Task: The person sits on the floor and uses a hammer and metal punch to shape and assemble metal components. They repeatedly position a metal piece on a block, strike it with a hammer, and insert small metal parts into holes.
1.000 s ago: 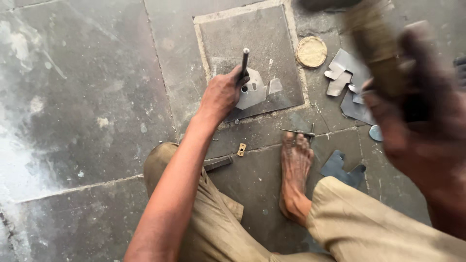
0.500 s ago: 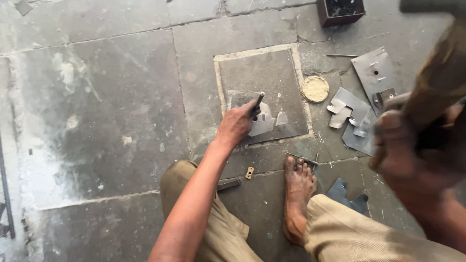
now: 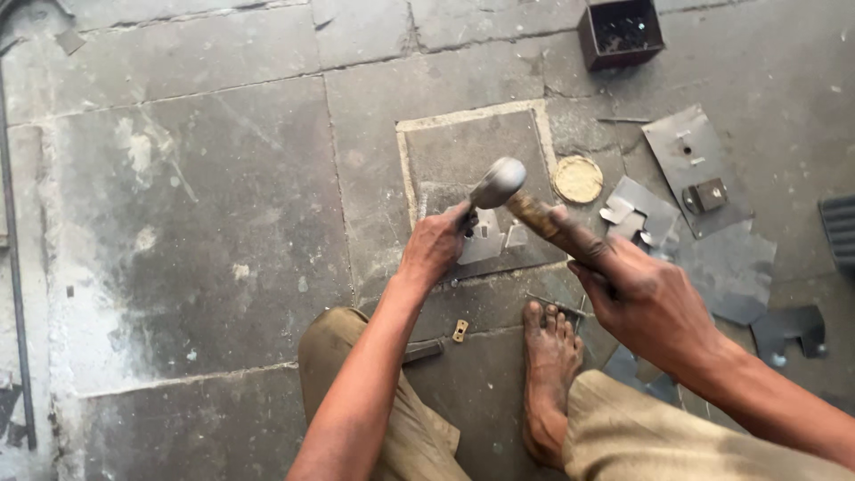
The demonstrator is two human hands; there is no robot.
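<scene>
My left hand (image 3: 434, 250) grips a dark chisel, mostly hidden in the fist, held upright on a small cut piece of sheet metal (image 3: 488, 244). That piece lies on a square steel plate (image 3: 472, 147) set in the stone floor. My right hand (image 3: 643, 303) holds the wooden handle of a hammer. The hammer's rounded steel head (image 3: 499, 182) sits right at the top of the chisel, just above my left fist. My bare foot (image 3: 548, 379) rests on the floor below the plate.
Cut sheet-metal scraps (image 3: 690, 160) lie to the right, with a round yellowish disc (image 3: 578, 179) beside the plate. A dark open box (image 3: 621, 31) stands at the top. A small brass bit (image 3: 460, 330) and a dark tool (image 3: 423, 350) lie by my knee.
The hammer was raised at the right a second ago; it has swung down onto the chisel top. My left hand stayed on the chisel and the view shifted slightly.
</scene>
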